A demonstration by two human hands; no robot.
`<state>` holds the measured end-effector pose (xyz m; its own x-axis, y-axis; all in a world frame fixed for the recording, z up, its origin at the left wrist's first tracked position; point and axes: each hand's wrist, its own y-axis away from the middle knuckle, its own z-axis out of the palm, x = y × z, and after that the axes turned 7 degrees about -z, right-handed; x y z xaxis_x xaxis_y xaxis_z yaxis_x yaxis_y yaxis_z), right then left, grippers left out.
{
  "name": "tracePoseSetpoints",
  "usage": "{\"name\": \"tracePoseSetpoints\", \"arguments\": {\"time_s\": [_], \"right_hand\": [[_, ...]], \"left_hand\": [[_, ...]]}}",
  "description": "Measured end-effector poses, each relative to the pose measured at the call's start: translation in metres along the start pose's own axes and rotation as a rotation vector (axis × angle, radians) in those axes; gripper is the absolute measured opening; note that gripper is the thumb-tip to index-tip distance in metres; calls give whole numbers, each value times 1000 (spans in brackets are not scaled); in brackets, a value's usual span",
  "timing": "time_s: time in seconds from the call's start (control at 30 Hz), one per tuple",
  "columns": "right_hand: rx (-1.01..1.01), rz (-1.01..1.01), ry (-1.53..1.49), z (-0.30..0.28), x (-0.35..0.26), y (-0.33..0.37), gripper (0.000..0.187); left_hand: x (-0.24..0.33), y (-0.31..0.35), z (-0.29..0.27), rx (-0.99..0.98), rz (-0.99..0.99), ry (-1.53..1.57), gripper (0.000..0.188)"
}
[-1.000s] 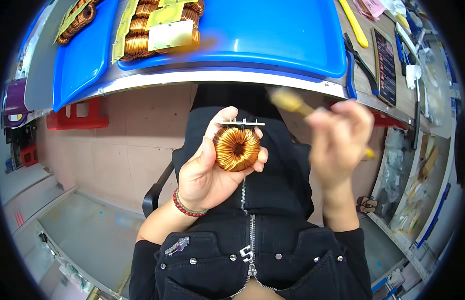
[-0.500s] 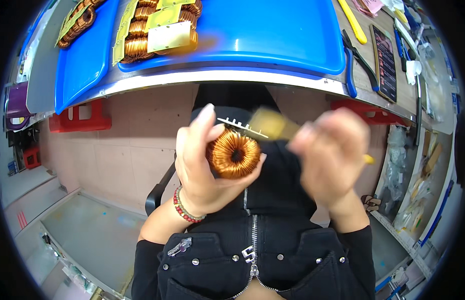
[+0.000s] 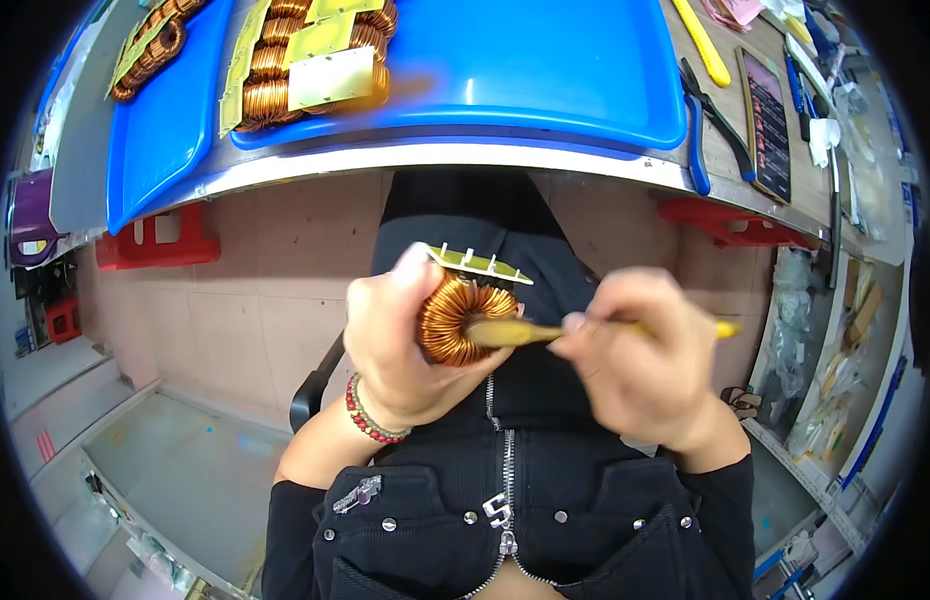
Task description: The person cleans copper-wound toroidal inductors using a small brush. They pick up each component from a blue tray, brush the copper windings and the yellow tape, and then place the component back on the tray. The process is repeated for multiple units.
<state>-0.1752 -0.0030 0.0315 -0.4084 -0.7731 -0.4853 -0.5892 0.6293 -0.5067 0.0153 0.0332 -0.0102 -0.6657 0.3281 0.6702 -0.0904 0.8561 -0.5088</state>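
Note:
My left hand (image 3: 390,330) is closed round a copper-wound toroidal coil (image 3: 447,318), held above my lap. A small yellow-green board (image 3: 475,262) with several pale pins sits along the coil's far side. In my right hand (image 3: 645,355) is a yellow-handled brush (image 3: 520,331), gripped between thumb and fingers. Its bristle end lies over the front of the coil, at the central hole, and hides part of it. The handle's far end pokes out to the right of my fist. Motion blurs the right hand a little.
A large blue tray (image 3: 525,70) on the bench holds several finished-looking coils with boards (image 3: 330,78) at its left. Another blue tray (image 3: 165,150) with coils stands further left. Pliers (image 3: 720,130), a yellow-handled tool (image 3: 703,45) and a phone (image 3: 765,125) lie at right.
The brush has come down and left from beside the board onto the coil's centre. My right hand moved with it; the coil has tilted slightly and shifted a little left.

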Motion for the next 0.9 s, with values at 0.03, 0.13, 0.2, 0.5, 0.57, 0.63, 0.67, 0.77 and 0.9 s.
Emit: {"name": "tracePoseSetpoints", "arguments": {"time_s": [0.03, 0.13, 0.2, 0.5, 0.57, 0.63, 0.67, 0.77, 0.9], "right_hand": [[-157, 202, -50, -16, -3, -7, 14], [-63, 189, 89, -26, -1, -9, 13], [-41, 40, 36, -10, -5, -7, 13], [108, -220, 126, 8, -1, -1, 16], [169, -122, 246, 11, 13, 3, 13], [156, 119, 446, 0, 26, -2, 11], [222, 178, 247, -5, 27, -2, 12], [301, 88, 131, -6, 13, 3, 21], [225, -77, 118, 15, 4, 10, 29]], "left_hand": [[1, 4, 0, -8, -2, -10, 87], [4, 7, 4, 19, 28, -16, 86], [1, 7, 2, 10, 5, 30, 88], [7, 1, -4, -161, -228, 153, 110], [9, -1, -3, -167, -216, 56, 110], [9, 0, -4, -165, -242, 102, 107], [11, 2, -4, -155, -277, 209, 104], [5, -4, 2, -211, -469, 672, 98], [19, -5, 8, -163, -638, 921, 88]]}}
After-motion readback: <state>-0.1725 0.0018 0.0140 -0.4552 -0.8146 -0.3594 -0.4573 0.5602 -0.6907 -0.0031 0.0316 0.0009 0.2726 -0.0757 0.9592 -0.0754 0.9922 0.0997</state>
